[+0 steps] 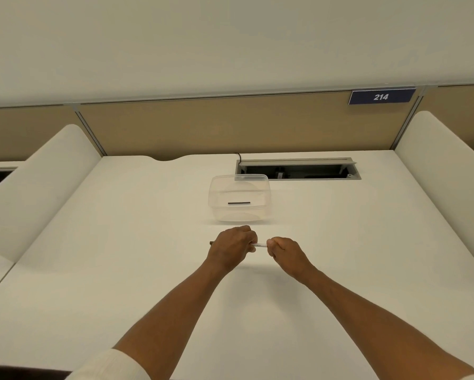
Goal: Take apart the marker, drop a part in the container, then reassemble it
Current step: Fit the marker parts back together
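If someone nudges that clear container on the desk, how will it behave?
The clear container looks thin-walled and nearly empty, holding only one small dark part, so it is probably light and would slide on the smooth desk. Being low and wide, it seems unlikely to tip. Its walls may flex if squeezed.

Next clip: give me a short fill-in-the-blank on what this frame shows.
1. Both hands, left and right, grip the ____ between them.
2. The clear container stands on the desk, ____ the hands.
3. A dark, thin part lies ____ the container.
4. The blue sign reads ____.

Answers: marker; beyond; inside; 214
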A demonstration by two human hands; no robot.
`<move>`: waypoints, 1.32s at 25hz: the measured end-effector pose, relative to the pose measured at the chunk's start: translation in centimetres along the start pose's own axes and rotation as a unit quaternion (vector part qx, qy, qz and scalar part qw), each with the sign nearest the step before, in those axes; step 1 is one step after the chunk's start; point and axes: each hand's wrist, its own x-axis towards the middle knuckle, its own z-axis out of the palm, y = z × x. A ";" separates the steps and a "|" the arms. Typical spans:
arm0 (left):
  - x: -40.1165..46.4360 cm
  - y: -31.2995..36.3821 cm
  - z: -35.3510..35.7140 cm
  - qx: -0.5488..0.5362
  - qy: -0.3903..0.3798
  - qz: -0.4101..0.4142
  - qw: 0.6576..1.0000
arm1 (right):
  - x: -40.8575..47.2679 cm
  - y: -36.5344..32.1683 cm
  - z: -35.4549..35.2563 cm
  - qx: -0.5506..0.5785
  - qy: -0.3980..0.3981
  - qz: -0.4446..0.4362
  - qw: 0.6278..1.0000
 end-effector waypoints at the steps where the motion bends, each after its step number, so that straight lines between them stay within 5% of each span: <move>1: 0.1 0.0 -0.1 0.001 0.001 0.002 1.000 | -0.1 -0.2 0.4 0.062 0.004 0.042 0.997; 4: 0.5 0.0 -0.3 0.005 0.003 0.021 1.000 | -0.2 -0.7 0.7 0.183 -0.008 0.126 0.975; 9: 0.5 -0.6 -0.1 0.023 0.028 0.064 0.997 | 0.1 -0.5 -0.1 0.071 -0.030 0.056 0.995; 19: 1.0 -0.3 0.7 0.013 0.004 0.046 0.999 | 0.6 1.5 -0.2 -0.123 0.047 -0.068 0.989; 26: 1.5 -0.9 0.6 0.040 0.032 0.106 0.993 | -0.1 0.5 0.0 0.047 -0.041 0.065 0.996; 33: 1.8 -0.4 1.3 0.019 0.022 0.136 0.990 | 0.4 0.8 -0.5 0.035 -0.049 0.009 0.998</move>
